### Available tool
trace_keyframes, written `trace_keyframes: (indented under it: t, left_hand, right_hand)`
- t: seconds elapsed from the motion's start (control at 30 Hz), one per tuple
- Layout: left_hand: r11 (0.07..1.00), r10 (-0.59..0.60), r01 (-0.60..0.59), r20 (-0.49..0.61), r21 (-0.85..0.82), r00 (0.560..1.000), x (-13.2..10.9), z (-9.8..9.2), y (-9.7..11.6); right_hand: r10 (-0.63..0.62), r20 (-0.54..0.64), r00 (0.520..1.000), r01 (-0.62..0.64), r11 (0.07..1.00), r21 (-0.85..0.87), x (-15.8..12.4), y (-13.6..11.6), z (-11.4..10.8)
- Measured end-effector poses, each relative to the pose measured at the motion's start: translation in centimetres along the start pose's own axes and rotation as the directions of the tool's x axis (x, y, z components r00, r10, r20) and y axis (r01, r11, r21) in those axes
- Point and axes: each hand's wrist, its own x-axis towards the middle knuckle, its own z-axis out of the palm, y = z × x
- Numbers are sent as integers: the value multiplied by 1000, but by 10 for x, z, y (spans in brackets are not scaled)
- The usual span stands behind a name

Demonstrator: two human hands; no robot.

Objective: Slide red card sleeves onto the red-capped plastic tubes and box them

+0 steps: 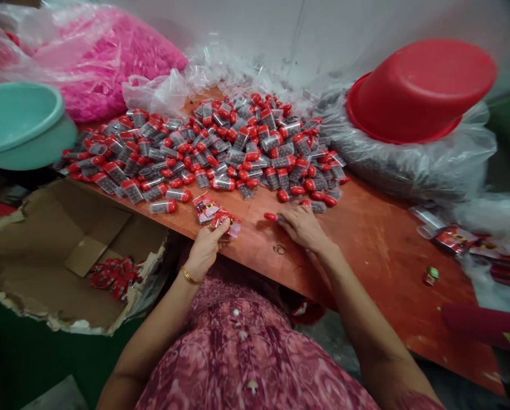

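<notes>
Two hands work at the tabletop's near edge: the left hand (206, 246) pinches a red packet (225, 221), and the right hand (302, 226) should close firmly on the red-capped tube (273, 217) under its fingertips.

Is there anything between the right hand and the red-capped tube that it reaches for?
Nothing visible. The right hand lies flat on the table, fingers already at the red-capped tube. The pile of tubes lies farther back.
</notes>
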Motion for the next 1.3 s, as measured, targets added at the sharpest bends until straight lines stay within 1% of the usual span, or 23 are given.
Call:
trace_keyframes:
  t: [0.07,0.1,0.13,0.17,0.23,0.3,0.37,0.47,0.53,0.67,0.77,0.9,0.97,1.07,1.13,1.2,1.3]
  left_hand:
    - [1000,-15,15,-9,-7,1000,1,-1,0]
    - [1000,-24,24,-9,-9,1000,1,-2,0]
    - [1000,-30,30,-7,-9,1000,1,-2,0]
    - [999,-32,32,-2,-8,999,1,-2,-1]
    - [999,-32,32,13,-2,999,0,-1,-1]
    - [999,-34,34,27,12,999,-2,-1,-2]
    - [999,-34,33,40,32,999,-3,-1,-2]
    - [997,-28,25,37,78,999,-4,-4,-1]
    - [991,-23,20,23,131,999,-4,-6,-1]
    - [973,17,-24,32,231,999,-2,-9,0]
    - [972,11,-24,53,235,999,0,-11,2]
    - [967,-8,-17,95,256,995,-1,-13,5]
    - [972,26,-56,136,228,990,-3,-11,5]
    - [987,85,-108,179,121,980,-5,-8,2]
    - [993,73,-89,180,80,981,-5,-5,-3]
    - [997,33,-43,161,58,986,-6,-2,-7]
    - [1000,-12,13,149,-4,989,-7,4,-15]
  right_hand:
    - [72,-59,996,-61,981,185,-15,-21,5]
    - [94,-90,992,-64,954,292,-22,-32,7]
    - [97,-127,987,-44,927,371,-29,-44,8]
    - [82,-155,984,-11,910,415,-34,-55,9]
    - [7,-206,978,81,907,414,-39,-73,10]
    - [-86,-229,970,163,925,344,-39,-82,9]
    - [-145,-224,964,202,944,259,-37,-84,8]
    - [-172,-205,964,208,964,166,-35,-80,5]
    - [-182,-201,962,214,966,147,-34,-78,3]
    - [-169,-176,970,203,960,194,-33,-81,2]
    - [-134,-162,978,175,945,276,-31,-83,5]
    - [-97,-214,972,168,922,348,-29,-82,12]
    - [-95,-226,969,175,913,368,-28,-83,14]
    - [-108,-242,964,197,901,386,-26,-84,15]
    - [-105,-273,956,209,898,387,-26,-87,16]
    - [-73,-316,946,196,904,379,-26,-93,20]
    - [48,-392,919,110,922,371,-24,-107,31]
